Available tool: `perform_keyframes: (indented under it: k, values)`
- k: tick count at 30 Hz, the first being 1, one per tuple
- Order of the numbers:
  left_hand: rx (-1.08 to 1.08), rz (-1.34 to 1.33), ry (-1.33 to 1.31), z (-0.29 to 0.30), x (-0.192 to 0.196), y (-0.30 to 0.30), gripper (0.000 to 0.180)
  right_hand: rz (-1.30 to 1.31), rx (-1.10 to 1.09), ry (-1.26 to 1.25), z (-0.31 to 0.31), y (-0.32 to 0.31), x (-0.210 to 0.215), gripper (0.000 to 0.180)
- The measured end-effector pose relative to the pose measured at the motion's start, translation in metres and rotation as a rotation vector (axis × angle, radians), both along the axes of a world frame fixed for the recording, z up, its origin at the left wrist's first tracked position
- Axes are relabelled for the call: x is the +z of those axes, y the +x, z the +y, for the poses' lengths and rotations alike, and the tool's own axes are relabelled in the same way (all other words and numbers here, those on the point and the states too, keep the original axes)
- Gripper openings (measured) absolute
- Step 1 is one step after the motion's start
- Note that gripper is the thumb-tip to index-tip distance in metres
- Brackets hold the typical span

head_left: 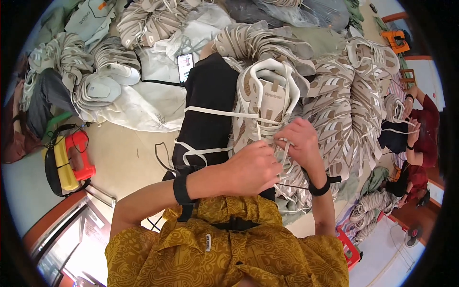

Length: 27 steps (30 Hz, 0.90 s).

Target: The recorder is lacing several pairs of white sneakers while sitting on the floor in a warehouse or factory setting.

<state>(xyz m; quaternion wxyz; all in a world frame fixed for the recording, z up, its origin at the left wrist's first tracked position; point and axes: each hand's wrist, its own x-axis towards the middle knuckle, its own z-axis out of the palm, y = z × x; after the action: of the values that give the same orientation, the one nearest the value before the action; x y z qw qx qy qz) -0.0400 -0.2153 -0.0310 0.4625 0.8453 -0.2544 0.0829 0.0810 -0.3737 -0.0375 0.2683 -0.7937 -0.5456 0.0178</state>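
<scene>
A beige and white shoe upper (264, 103) lies on my lap over a black cloth (210, 110), its tongue pointing away from me. A white lace (215, 112) runs from its eyelets out to the left across the cloth. My left hand (253, 167) is closed on the lace at the near end of the upper. My right hand (299, 141) pinches the lace just beside it, fingertips at the eyelets. Both wrists wear black bands.
Stacks of similar shoe uppers (354, 100) rise to the right and behind. More uppers (103, 81) lie on white sheeting at left, next to a phone (185, 66). A red and yellow tool (71, 158) sits on the floor. Another person (418, 129) sits at right.
</scene>
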Motion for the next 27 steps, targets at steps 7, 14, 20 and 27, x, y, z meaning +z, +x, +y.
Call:
perform_keyframes:
  k: [7,14,20,27]
  values:
    - [0.017,0.321,-0.12,0.001,-0.023,-0.003,0.019,0.179,-0.032,-0.024,-0.035,-0.027,0.005,0.013]
    - [0.174,0.577,-0.188,-0.015,-0.011,0.02,0.025,0.403,0.227,-0.107,-0.042,-0.073,0.042,0.016]
    - [0.174,0.649,-0.331,-0.031,-0.031,0.029,0.026,0.331,0.284,-0.109,-0.027,-0.066,0.054,0.017]
    - [-0.09,0.129,-0.027,-0.03,-0.025,-0.004,0.014,0.359,-0.11,0.068,-0.038,-0.022,0.039,0.038]
